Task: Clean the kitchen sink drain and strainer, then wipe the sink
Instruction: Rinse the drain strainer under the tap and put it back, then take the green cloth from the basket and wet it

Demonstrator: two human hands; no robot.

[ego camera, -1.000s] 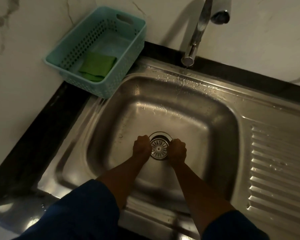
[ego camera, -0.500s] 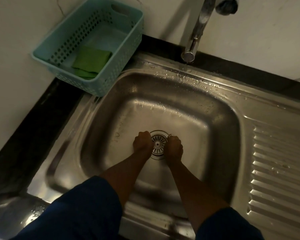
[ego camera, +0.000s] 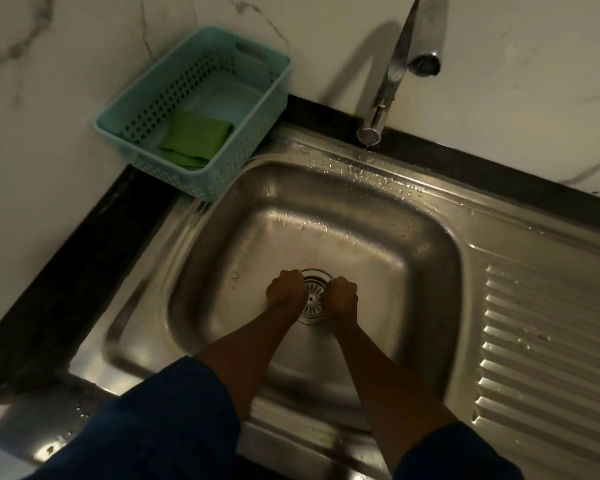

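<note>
**Strainer seated, cleaning barely begun**

Left hand (ego camera: 286, 293) and right hand (ego camera: 341, 299) are down in the sink (ego camera: 222, 271). Fingers (ego camera: 293, 276) of both are curled tight, one fist on each side of the strainer (ego camera: 313, 299). Tips are tucked under and look hooked on its rim; the contact itself is hidden. Strainer sits in the drain, directly between the fingers. Droplets show on the basin wall beyond them. Green cloth (ego camera: 194, 138) lies in the teal basket (ego camera: 174, 173), well away past the left fingers. Judged early: strainer to lift, drain to clean, wiping all left.
</note>
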